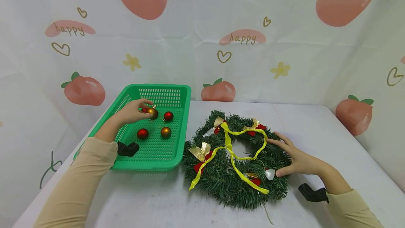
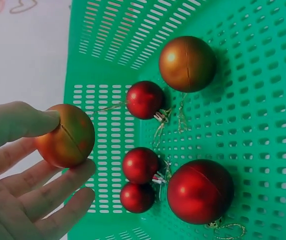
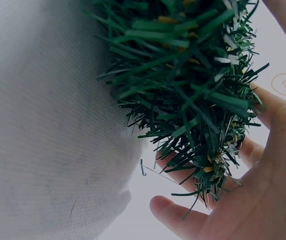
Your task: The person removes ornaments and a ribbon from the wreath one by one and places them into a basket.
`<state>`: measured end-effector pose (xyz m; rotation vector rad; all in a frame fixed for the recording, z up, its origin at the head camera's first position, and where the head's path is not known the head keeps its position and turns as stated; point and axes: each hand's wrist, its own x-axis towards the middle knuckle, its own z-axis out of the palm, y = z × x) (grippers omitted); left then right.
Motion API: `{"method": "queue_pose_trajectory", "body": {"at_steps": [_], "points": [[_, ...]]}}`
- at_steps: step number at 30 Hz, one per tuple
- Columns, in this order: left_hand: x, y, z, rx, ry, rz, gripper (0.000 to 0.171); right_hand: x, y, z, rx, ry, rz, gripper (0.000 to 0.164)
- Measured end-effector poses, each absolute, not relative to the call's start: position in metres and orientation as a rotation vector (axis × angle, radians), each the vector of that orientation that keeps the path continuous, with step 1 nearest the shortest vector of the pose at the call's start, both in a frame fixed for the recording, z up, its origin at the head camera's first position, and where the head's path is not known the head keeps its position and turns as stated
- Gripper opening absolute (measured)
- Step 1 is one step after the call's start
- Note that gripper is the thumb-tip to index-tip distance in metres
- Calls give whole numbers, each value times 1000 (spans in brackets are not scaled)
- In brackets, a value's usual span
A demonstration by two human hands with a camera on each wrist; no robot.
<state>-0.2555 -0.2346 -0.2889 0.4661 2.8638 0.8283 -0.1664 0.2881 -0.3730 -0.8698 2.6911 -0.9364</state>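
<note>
My left hand (image 1: 133,111) pinches a gold-orange Christmas ball (image 2: 65,136) between thumb and fingers, over the far part of a green plastic basket (image 1: 142,165). In the left wrist view the ball's thin gold loop trails toward a small red ball (image 2: 145,100). Another gold-orange ball (image 1: 166,132) and a large red ball (image 1: 142,134) lie on the basket floor, with more small red ones by the wall. My right hand (image 1: 299,161) touches the right edge of a green tinsel wreath (image 1: 246,196), fingers spread. A yellow ribbon (image 1: 228,143) lies loosely across the wreath.
The wreath carries gold bows (image 1: 200,152), red pieces and a silver piece (image 1: 269,174). It lies flat on the white table (image 1: 152,200), right beside the basket. A fabric backdrop (image 1: 190,45) with printed peaches hangs behind the table.
</note>
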Motion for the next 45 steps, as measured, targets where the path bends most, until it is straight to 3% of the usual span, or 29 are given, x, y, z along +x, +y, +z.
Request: {"method": "queue_pose_trajectory", "body": {"at_steps": [9, 13, 21, 34, 45], "points": [[-255, -232, -285, 431, 2855, 867, 58, -167, 288, -373, -865, 2687, -940, 93], [-251, -221, -280, 528, 2866, 923, 51, -166, 288, -372, -871, 2689, -939, 93], [-229, -170, -265, 827, 2816, 963, 38, -166, 288, -372, -858, 2687, -932, 93], [-183, -83, -263, 1274, 2606, 765, 34, -166, 288, -372, -858, 2684, -932, 93], [-181, -38, -292, 1237, 2532, 706, 35, -166, 288, -372, -844, 2683, -933, 92]]}}
